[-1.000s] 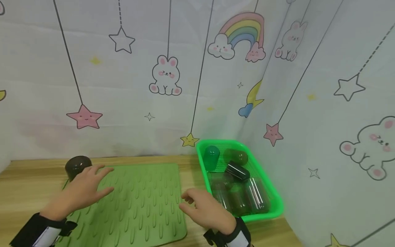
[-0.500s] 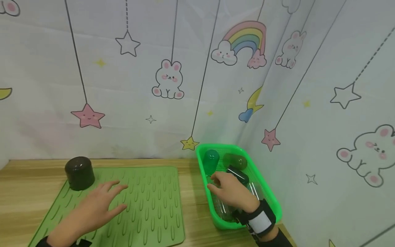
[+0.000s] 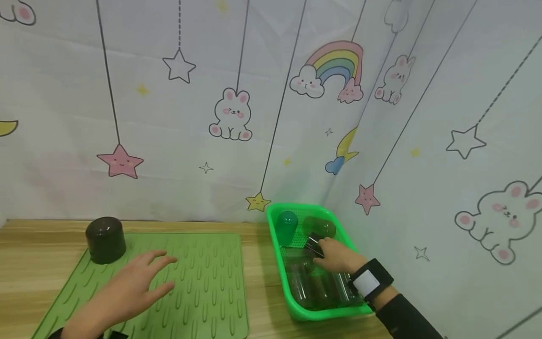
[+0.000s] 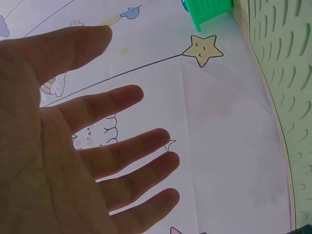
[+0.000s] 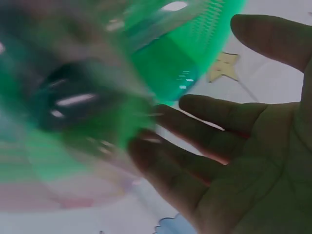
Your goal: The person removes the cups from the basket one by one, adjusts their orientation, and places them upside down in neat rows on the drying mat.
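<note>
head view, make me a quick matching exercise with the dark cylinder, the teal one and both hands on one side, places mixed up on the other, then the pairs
1. glossy dark cylinder
2. translucent teal domed cylinder
3. person's left hand
4. person's right hand

a. reaching into the bright green plastic basket
b. at the far left corner of the green ridged mat
c. in the basket's far left corner
d. over the mat, holding nothing

Pairs: 1-b, 2-c, 3-d, 4-a

The head view looks forward and down from above the fingers (image 3: 164, 264). Both wrist views look closely past the fingers; all three share the basket (image 4: 212, 9).
</note>
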The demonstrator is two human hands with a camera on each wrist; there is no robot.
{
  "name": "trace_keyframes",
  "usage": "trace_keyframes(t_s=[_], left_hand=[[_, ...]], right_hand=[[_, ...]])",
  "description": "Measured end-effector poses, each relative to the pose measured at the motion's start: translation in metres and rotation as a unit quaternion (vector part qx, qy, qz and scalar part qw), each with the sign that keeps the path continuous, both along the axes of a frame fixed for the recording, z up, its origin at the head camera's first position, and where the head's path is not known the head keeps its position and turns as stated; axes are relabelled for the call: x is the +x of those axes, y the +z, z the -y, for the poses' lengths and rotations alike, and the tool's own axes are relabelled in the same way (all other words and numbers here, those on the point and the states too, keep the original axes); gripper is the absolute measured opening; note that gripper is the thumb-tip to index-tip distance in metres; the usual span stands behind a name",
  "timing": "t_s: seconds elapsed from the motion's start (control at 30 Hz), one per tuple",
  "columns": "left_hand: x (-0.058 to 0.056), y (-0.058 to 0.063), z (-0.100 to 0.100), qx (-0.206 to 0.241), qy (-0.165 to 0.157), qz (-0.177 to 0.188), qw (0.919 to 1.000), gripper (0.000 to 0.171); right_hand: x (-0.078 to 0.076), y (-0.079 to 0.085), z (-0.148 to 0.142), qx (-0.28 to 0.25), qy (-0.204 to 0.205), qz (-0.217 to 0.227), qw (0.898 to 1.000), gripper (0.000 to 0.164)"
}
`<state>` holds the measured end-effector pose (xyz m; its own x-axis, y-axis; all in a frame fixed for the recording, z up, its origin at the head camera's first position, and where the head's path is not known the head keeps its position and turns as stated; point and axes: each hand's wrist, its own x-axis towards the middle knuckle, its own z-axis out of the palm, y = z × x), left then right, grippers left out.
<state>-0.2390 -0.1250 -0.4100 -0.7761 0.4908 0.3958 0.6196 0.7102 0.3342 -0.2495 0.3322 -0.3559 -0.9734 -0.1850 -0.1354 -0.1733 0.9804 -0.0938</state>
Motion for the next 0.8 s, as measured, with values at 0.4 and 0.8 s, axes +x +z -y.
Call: trace_keyframes(t_s=[0.4,0.8], left_hand=[[-0.002,0.001,-0.003,-0.022,-0.003,0.054,0.9983,0.04],[0.001,0.004,0.001,-0.018,-0.012,0.05,0.9985,0.035]], right_hand=[[-0.008,-0.003,-0.006,0.052,0.004,0.051,0.997,0.036],[-0.013,-0.009,0.002,0.106,-0.034,0.106,0.988,0.021]])
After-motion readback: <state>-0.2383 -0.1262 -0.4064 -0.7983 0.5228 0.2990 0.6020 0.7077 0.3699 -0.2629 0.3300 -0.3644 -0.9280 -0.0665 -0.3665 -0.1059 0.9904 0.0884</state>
